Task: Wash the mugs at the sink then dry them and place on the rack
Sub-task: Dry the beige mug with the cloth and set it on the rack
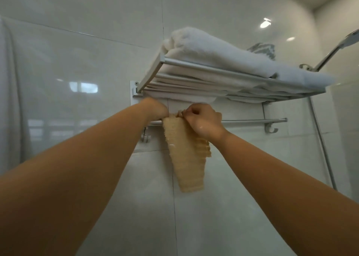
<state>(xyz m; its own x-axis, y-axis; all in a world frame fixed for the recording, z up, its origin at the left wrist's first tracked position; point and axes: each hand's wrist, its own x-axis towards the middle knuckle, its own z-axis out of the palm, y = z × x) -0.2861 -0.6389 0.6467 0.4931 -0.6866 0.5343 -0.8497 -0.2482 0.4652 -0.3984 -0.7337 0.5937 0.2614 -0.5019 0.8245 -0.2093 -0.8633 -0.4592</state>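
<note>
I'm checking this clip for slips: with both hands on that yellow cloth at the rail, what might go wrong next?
1. The yellow cloth hangs mostly in front of the rail; if the right hand and left hand let go, it may slide off.
2. Tugging upward could snag the white towels stacked on the shelf just above.

Folded towels [223, 53] on the shelf [213, 69] hang low over the rail [252, 121], crowding it.
</note>
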